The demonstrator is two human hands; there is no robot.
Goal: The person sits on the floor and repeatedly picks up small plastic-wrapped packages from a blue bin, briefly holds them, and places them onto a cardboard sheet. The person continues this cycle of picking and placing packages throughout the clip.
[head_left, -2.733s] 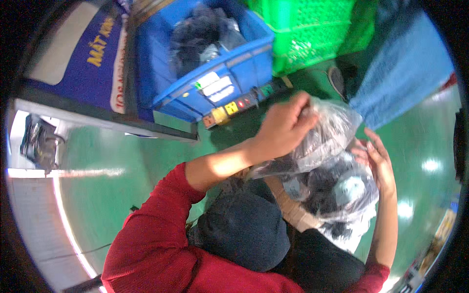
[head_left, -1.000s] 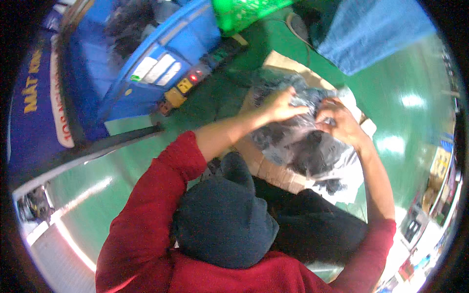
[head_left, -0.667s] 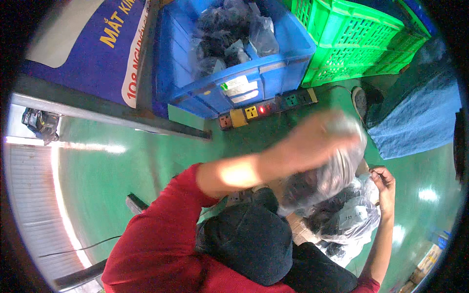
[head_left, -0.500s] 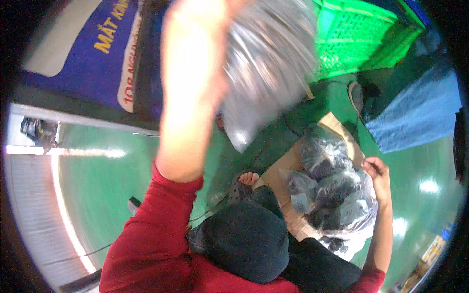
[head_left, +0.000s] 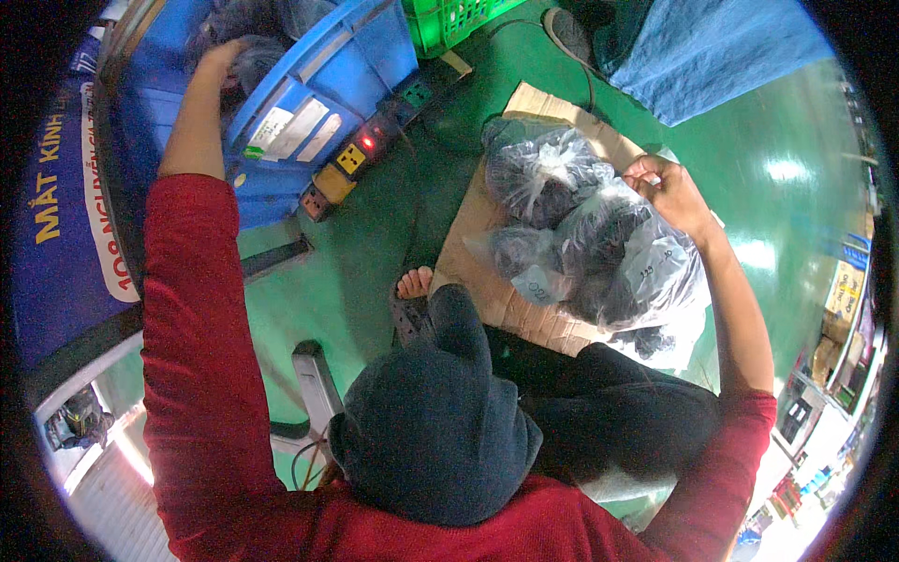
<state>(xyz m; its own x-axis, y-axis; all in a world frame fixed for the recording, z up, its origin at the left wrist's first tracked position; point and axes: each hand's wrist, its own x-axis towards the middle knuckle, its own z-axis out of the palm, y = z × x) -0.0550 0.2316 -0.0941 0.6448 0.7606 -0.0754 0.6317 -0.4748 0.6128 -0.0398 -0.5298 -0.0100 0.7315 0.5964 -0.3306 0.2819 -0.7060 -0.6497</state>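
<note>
My left hand (head_left: 231, 62) reaches into a blue bin (head_left: 309, 89) at the upper left, against a dark plastic-wrapped bundle (head_left: 260, 64). Its fingers are mostly hidden there. At the right, my right hand (head_left: 670, 192) has its fingers curled together at the edge of a clear plastic bag (head_left: 613, 225) with dark contents. That bag lies in a heap with other clear bags, one a knotted bag (head_left: 543, 173) and one a small bag with a pale label (head_left: 529, 262). The heap rests on a flat cardboard sheet (head_left: 468, 248) on the floor.
A power strip (head_left: 351, 159) with a red light lies beside the bin. Behind it stands a green crate (head_left: 459, 21). Someone in blue cloth (head_left: 712, 56) is at the far right. A grey metal leg (head_left: 318, 389) stands near my left arm.
My left arm has swung left, and the hand that was at a large, shiny plastic bag is now inside the blue bin. The view has shifted, while my right hand stays by the heap.
</note>
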